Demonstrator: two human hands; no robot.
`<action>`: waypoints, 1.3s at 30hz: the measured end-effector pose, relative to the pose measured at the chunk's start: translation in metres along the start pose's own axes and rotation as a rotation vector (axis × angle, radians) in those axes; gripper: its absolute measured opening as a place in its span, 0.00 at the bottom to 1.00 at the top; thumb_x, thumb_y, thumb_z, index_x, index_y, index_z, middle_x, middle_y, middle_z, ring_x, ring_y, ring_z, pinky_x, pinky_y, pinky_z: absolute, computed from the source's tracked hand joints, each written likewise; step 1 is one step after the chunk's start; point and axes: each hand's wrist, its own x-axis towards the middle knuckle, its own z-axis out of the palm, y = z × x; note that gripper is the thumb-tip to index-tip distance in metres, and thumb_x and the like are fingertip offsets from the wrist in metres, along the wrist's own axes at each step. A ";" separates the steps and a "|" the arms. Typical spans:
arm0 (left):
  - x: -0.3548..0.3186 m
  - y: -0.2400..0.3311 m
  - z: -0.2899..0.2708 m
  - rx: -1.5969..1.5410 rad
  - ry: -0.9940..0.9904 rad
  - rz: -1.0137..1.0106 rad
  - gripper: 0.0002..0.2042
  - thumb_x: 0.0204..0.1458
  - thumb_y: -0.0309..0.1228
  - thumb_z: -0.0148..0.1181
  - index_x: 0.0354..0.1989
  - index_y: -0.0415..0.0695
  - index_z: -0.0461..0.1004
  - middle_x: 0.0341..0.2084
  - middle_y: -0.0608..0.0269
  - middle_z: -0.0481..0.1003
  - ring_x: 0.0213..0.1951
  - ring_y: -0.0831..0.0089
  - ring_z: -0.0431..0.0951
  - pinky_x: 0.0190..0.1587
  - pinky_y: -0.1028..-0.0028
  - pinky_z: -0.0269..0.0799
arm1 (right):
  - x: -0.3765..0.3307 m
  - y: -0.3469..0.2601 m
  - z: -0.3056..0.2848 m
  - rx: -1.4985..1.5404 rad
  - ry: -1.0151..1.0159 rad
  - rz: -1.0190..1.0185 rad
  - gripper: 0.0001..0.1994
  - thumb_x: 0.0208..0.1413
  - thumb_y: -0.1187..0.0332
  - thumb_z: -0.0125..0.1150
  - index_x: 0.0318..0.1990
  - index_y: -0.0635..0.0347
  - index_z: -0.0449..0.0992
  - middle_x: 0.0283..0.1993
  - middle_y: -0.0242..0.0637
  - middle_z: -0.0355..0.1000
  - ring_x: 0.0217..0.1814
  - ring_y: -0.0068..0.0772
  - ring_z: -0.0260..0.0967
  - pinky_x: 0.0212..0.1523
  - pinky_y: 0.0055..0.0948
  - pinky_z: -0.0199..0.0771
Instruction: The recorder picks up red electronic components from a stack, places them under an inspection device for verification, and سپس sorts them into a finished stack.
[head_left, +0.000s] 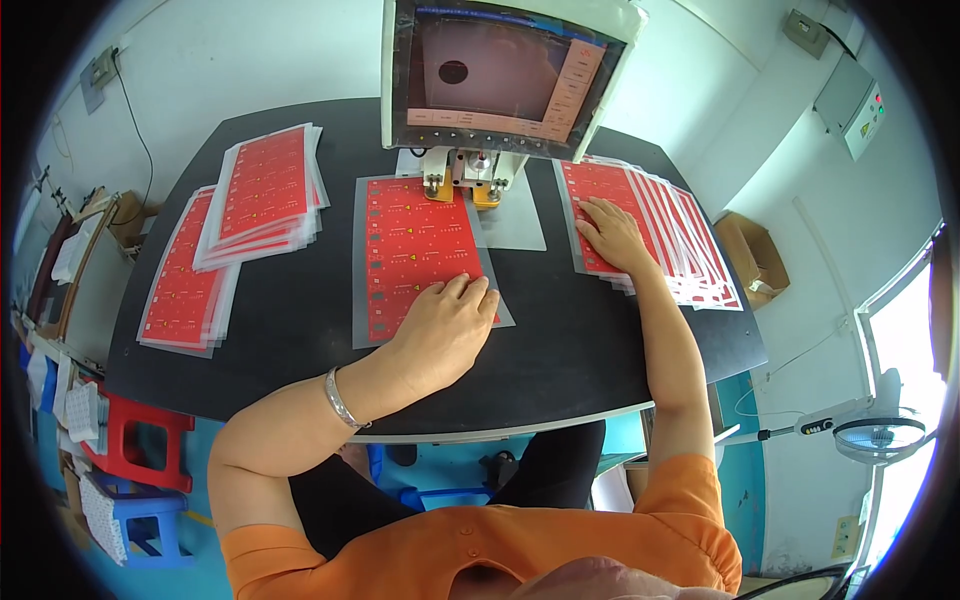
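Note:
A red printed plastic sheet [415, 240] with clear margins lies flat on the black table, its far end under the head of a bench machine [468, 175]. On its lower right part rests my left hand [447, 325], fingers bent and close together at the sheet's right edge; the thumb is hidden. My right hand [612, 238] lies with outstretched fingers on top of a fanned stack of similar red sheets [655, 225] at the right.
Two overlapping piles of red sheets [265, 185] lie at the left of the black table [290, 370]. A monitor [500, 75] hangs over the machine. Beyond the table stand a cardboard box [750, 255], a fan [878, 435], a red stool [150, 440] and a blue stool [150, 515].

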 end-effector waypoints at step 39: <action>0.014 -0.076 0.003 -0.100 -0.010 -0.161 0.11 0.57 0.27 0.55 0.45 0.42 0.81 0.43 0.58 0.81 0.45 0.60 0.81 0.47 0.63 0.78 | -0.002 -0.002 0.000 -0.002 0.046 -0.017 0.24 0.66 0.52 0.50 0.60 0.58 0.73 0.66 0.45 0.67 0.71 0.46 0.60 0.69 0.44 0.56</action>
